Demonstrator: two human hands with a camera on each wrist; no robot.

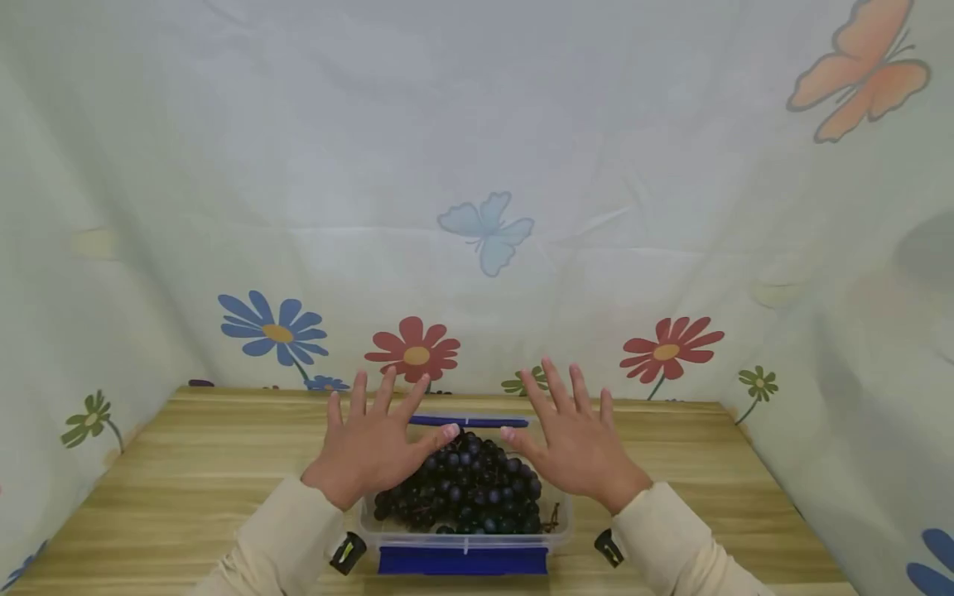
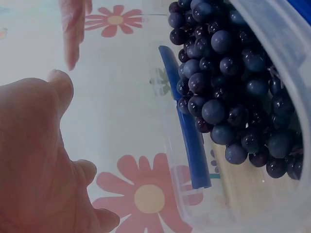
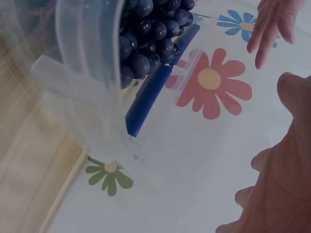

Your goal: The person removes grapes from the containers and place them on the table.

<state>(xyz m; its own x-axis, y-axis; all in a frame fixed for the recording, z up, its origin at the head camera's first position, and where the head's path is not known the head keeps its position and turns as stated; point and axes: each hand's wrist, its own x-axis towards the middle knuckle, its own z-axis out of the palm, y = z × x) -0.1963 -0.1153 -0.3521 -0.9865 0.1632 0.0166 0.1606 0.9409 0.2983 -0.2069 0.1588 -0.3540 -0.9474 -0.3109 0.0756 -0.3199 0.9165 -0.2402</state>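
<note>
A clear plastic container (image 1: 562,530) with blue latches stands on the wooden table, holding a heap of dark grapes (image 1: 477,484). My left hand (image 1: 373,447) is spread above the container's left side, fingers straight and apart. Over its right side, my right hand (image 1: 577,447) is spread the same way. Neither hand holds anything. In the left wrist view, the left hand (image 2: 34,150) appears apart from the grapes (image 2: 228,73) and the blue latch (image 2: 192,141). The right wrist view shows the right hand (image 3: 282,165) clear of the container wall (image 3: 90,63).
The wooden table (image 1: 186,463) reaches back to a pale curtain (image 1: 335,165) printed with flowers and butterflies, which also hangs at both sides. A brown stem (image 1: 552,518) lies in the container's right front corner. Dark bands sit under both wrists.
</note>
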